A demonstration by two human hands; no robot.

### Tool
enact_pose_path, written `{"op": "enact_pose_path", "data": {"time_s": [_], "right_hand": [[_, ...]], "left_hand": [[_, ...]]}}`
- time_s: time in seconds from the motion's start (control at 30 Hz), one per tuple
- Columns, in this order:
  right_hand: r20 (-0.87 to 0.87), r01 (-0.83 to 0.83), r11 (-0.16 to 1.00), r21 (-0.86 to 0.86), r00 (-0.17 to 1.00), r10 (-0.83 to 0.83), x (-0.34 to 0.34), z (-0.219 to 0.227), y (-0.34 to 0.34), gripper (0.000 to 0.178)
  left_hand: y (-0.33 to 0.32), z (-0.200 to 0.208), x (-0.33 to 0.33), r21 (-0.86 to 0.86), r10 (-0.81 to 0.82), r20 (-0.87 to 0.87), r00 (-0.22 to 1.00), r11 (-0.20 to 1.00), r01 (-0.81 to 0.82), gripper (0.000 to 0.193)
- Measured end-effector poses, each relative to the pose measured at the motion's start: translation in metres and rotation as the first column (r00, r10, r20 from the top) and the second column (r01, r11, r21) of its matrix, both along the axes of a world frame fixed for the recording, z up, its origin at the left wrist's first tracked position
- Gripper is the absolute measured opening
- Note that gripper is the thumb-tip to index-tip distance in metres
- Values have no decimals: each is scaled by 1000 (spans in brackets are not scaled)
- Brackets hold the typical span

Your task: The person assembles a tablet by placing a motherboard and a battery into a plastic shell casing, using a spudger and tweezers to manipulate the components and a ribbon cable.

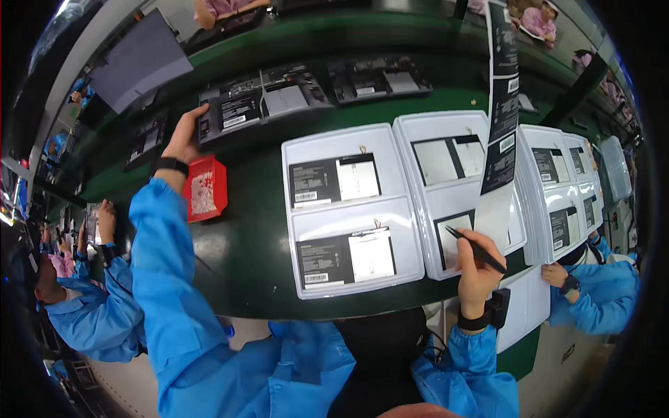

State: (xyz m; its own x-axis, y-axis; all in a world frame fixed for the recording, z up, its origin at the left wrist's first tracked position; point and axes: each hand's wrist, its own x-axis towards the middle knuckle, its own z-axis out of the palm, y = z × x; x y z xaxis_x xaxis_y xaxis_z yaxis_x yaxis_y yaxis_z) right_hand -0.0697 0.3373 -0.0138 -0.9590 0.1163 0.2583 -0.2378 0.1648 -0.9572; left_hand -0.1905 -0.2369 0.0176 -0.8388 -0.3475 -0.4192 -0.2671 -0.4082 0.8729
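1. Head view: my right hand (pixel 476 261) is closed around a black pen (pixel 477 250), tip pointing to 10 o'clock, and pinches the bottom end of a long label strip (pixel 500 118) that rises toward 12 o'clock.
2. Pen and strip sit over the second white tray (pixel 460 188), at its lower right cell.
3. My left hand (pixel 182 136) reaches far to 11 o'clock, fingers laid open on the edge of a dark board (pixel 233 111) on the green belt (pixel 258 230).
4. At 5 o'clock of that hand, by my wrist, stands a red box (pixel 205 188).
5. At 9 o'clock of the pen lies the first tray (pixel 348 209), holding two dark units.
6. More trays (pixel 564 188) are stacked at 3 o'clock, where a co-worker's hand (pixel 555 274) rests.
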Motion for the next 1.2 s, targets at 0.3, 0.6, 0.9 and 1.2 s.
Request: {"op": "enact_pose_path", "data": {"time_s": [0.3, 0.6, 0.9, 1.2], "right_hand": [[-277, 190, 931, 312, 955, -102, 2, -46, 15, 15], [-431, 186, 859, 477, 901, 44, -10, -49, 8, 19], [-458, 252, 836, 486, 889, -2, -6, -48, 9, 14], [-392, 152, 915, 374, 920, 7, -6, -43, 3, 13]], "left_hand": [[23, -49, -98, -923, -105, -378, 920, -30, -383, 33], [177, -127, -156, -966, -545, -31, 838, -199, -166, 73], [199, -83, -169, -134, -175, -261, 949, 980, 144, 34], [186, -55, -140, -27, -274, -79, 958, 962, 273, 24]]}}
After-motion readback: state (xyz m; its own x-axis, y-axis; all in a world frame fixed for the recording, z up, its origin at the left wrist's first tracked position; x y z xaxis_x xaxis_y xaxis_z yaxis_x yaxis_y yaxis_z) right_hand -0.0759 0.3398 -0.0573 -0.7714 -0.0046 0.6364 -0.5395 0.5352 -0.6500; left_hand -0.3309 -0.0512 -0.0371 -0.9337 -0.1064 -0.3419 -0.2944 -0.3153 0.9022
